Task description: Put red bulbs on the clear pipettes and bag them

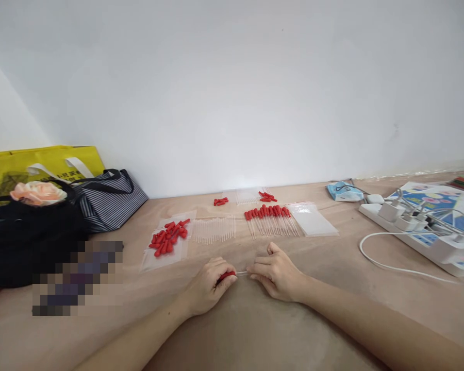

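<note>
Near the table's front middle, my left hand (212,285) is closed around a red rubber bulb (227,276). A thin clear tube (242,273) runs between the bulb and my right hand (272,272), whose fingers pinch its other end. Beyond the hands lies a row of clear tubes (213,230). To its right, several tubes with red bulbs fitted (272,219) lie side by side. A heap of loose red bulbs (168,238) rests on clear plastic bags at the left.
Clear bags (313,220) lie right of the fitted tubes. A power strip (413,237) with chargers and cables is at the right, near a blue mask (345,191). Black (31,237) and striped bags (110,198) stand left. Small red bulbs (221,201) lie near the wall.
</note>
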Motion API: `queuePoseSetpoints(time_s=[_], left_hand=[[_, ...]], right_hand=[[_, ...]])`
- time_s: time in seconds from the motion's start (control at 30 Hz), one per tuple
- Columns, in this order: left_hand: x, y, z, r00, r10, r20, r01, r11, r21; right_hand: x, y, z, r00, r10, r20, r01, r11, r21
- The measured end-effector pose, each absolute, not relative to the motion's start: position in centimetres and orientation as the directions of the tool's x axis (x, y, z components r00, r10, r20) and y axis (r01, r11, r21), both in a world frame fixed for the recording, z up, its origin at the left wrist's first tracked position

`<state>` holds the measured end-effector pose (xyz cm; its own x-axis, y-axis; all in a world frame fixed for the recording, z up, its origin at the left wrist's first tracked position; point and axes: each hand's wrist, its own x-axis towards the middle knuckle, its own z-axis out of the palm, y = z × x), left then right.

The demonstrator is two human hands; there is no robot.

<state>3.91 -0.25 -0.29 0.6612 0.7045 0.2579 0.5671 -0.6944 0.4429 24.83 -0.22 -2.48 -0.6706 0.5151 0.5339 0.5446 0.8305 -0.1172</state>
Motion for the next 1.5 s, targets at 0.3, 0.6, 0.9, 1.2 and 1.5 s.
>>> queuePoseSetpoints(time_s=[0.3,0.6,0.9,1.2,1.5], left_hand=[[3.97,-0.3,-0.34,0.696,0.668,0.262,0.544,-0.73,0.414],[3.85,0.1,0.02,0.598,0.764,0.243,0.588,-0.624,0.515],[3.4,0.49,-0.04,0.503,0.845,0.181,0.633,-0.502,0.589],[3.39,0.42,-0.15,0.479,0.861,0.173,0.642,-0.477,0.6],[3.53,0.25,0.1,0.482,0.857,0.181,0.661,-0.491,0.567]], right_hand=[[24.23,-0.17,-2.58,-0.666,0.522,0.534,0.536,0.832,-0.145],[23.95,-0.52,-2.53,-0.613,0.572,0.545,0.59,0.79,-0.167],[24.73,-0.21,-2.67,-0.511,0.645,0.568,0.696,0.699,-0.166],[24.59,-0.12,-2.8,-0.518,0.642,0.566,0.686,0.707,-0.174],[24.76,-0.17,-2.8,-0.51,0.638,0.577,0.69,0.704,-0.168]])
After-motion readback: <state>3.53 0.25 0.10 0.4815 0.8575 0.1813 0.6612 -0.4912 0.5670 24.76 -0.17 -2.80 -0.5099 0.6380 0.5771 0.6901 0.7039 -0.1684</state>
